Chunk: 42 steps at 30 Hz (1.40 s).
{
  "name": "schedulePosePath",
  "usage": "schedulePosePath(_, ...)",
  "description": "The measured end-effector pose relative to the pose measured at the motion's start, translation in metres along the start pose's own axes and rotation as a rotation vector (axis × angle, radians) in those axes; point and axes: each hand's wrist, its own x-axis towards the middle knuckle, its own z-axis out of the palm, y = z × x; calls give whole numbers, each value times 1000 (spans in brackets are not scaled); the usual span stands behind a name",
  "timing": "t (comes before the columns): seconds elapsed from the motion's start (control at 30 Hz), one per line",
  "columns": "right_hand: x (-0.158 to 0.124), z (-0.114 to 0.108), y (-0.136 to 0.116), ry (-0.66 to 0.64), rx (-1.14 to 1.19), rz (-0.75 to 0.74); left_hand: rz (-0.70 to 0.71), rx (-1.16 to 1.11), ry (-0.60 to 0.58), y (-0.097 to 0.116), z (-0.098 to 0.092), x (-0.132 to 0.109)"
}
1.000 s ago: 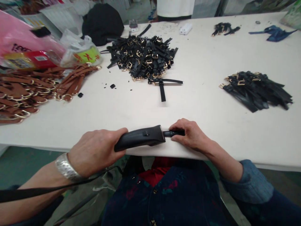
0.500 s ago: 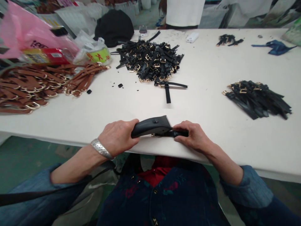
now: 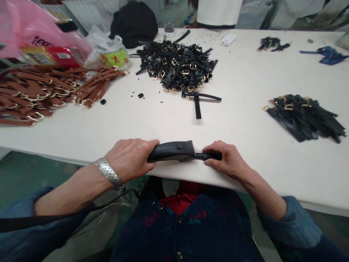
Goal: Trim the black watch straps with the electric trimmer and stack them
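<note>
My left hand (image 3: 132, 158), with a silver bracelet at the wrist, is wrapped round the rear of a black hair clipper (image 3: 172, 151). Its wide head points right, over the near part of the table. My right hand (image 3: 222, 156) pinches a short black strap (image 3: 203, 155) between thumb and fingers. The strap's left end runs to the clipper head and is partly covered by it; whether the two touch I cannot tell. Beyond my hands lies a heap of black buckled straps (image 3: 178, 65), with one loose strap (image 3: 197, 107) at its near edge.
Brown straps with metal rings (image 3: 35, 92) lie at left, beside a pink bag (image 3: 46, 27). A bundle of black straps (image 3: 305, 116) is at right. A black cap (image 3: 135, 23), white device (image 3: 228, 39) and blue cloth (image 3: 325, 54) sit farther back. A person in white (image 3: 218, 12) stands behind the table.
The clipper has levelled out and its head has tipped down over the strap, covering the buckle end that showed before. My left hand has shifted slightly left. The view has moved a little.
</note>
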Motion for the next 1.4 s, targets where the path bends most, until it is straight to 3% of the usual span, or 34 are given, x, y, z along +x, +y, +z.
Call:
schedulePosePath(0.17, 0, 0, 2, 3, 5, 5, 3, -85, 32, 4, 0, 7)
schedulePosePath(0.47, 1, 2, 1, 10, 4, -3, -65, -49, -26, -27, 13, -25)
schedulePosePath(0.63, 0, 3, 2, 17, 5, -18, -20, 23, -24, -9, 1, -27)
schedulePosePath(0.77, 0, 1, 1, 2, 9, -22, 88, 18, -8, 15, -10, -20)
schedulePosePath(0.87, 1, -1, 1, -24, 14, -11, 92, 16, -28, 24, -16, -12)
schedulePosePath(1.1, -1, 0, 3, -9, 33, 6, 79, 45, 37, 24, -13, 2)
schedulePosePath(1.4, -1, 1, 4, -2, 20, 11, 93, 64, -18, 13, -11, -16)
